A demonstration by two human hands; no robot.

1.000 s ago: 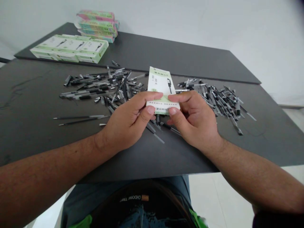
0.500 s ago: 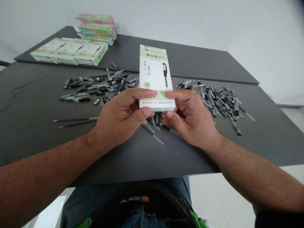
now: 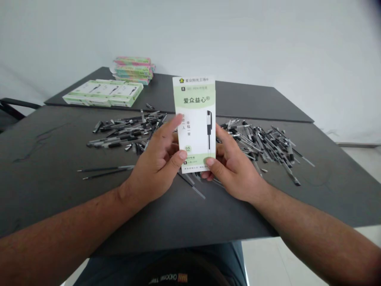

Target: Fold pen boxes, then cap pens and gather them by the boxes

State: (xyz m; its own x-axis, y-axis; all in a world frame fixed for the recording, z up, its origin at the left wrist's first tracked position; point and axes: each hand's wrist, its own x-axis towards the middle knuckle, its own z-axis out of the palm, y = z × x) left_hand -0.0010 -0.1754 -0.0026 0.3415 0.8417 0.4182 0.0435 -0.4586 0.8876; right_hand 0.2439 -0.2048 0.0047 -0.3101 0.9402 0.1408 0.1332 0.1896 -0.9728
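A white and green pen box (image 3: 196, 127), printed with a black pen, stands nearly upright with its broad face toward me. My left hand (image 3: 159, 159) holds its left edge, the thumb on the lower front and the index finger along the side. At the lower right, my right hand (image 3: 235, 167) grips the box, thumb on the front corner and the other fingers behind it. Loose pen parts lie on the table behind, in a left pile (image 3: 122, 129) and a right pile (image 3: 268, 145).
Several flat white and green boxes (image 3: 102, 93) lie on the raised dark board (image 3: 238, 97) at the back left. Behind them is a stack of pink and green packs (image 3: 133, 70). Two thin refills (image 3: 104, 170) lie left of my left hand.
The box has been tilted up, so its front now faces me and its print reads upright. Both hands have shifted their fingers along its edges. The camera view has tipped upward.
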